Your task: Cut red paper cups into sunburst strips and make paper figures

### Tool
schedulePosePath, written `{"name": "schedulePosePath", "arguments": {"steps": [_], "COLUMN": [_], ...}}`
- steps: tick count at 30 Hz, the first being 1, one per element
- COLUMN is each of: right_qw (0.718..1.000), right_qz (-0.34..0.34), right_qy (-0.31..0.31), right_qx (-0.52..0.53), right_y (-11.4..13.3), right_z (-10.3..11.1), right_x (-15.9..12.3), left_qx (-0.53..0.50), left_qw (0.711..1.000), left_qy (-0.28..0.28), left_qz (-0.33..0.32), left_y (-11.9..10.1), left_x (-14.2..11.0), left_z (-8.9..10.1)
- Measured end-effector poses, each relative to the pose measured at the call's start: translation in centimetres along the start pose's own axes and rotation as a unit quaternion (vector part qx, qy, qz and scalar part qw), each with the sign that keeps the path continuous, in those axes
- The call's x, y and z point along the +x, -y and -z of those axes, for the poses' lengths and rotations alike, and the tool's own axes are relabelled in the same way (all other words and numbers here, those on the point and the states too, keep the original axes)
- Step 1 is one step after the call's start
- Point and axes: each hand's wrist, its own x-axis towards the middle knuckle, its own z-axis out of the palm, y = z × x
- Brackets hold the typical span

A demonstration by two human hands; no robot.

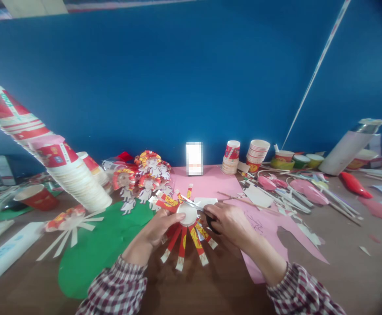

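In the head view, my left hand [160, 228] pinches a paper cup [188, 216] whose wall is cut into red and yellow strips that fan out round its white base. My right hand [225, 221] is closed round the dark handles of a pair of scissors [193, 204]. The blades reach left across the far side of the cup, among the upper strips. Several strips point down toward me, with pale ends. My fingers partly hide the cup's left side and the scissor handles.
Paper figures [150, 181] lie beyond my left hand, near green paper [102, 249]. A long leaning stack of cups [79, 179] stands left. Pink paper [256, 232], cup stacks [258, 153], paper scraps and a white cylinder [346, 151] lie right. A blue partition [191, 78] rises behind.
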Motion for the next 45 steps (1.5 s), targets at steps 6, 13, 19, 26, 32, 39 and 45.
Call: {"name": "schedulePosePath", "arguments": {"steps": [6, 13, 19, 26, 32, 39, 45], "right_qw": [0.999, 0.998, 0.994, 0.959, 0.874, 0.736, 0.676], "right_qz": [-0.005, 0.001, -0.01, -0.064, -0.145, -0.158, -0.137], "right_qy": [0.01, 0.004, -0.007, -0.106, -0.195, -0.114, -0.1], "right_qx": [0.039, 0.062, 0.107, 0.254, 0.42, 0.649, 0.717], "right_y": [0.3, 0.4, 0.7, 0.0, 0.6, 2.1, 2.0], "right_z": [0.2, 0.0, 0.1, -1.3, -1.6, -1.2, -1.7], "right_x": [0.0, -0.1, -0.2, -0.1, 0.4, 0.4, 0.5], "left_qx": [-0.012, -0.024, -0.027, 0.029, 0.268, 0.519, 0.553], "left_qw": [1.0, 0.999, 0.999, 0.997, 0.885, 0.69, 0.677], "left_qy": [-0.001, 0.0, 0.0, -0.062, -0.244, -0.201, -0.182], "left_qz": [0.02, 0.025, 0.027, -0.04, -0.294, -0.463, -0.45], "left_y": [0.1, 0.3, 0.1, 0.3, 0.2, 0.3, 0.4], "left_x": [-0.1, -0.1, -0.1, 0.3, 0.3, -1.2, -1.4], "left_z": [0.1, 0.3, 0.1, -0.4, -0.2, -0.5, -1.4]}}
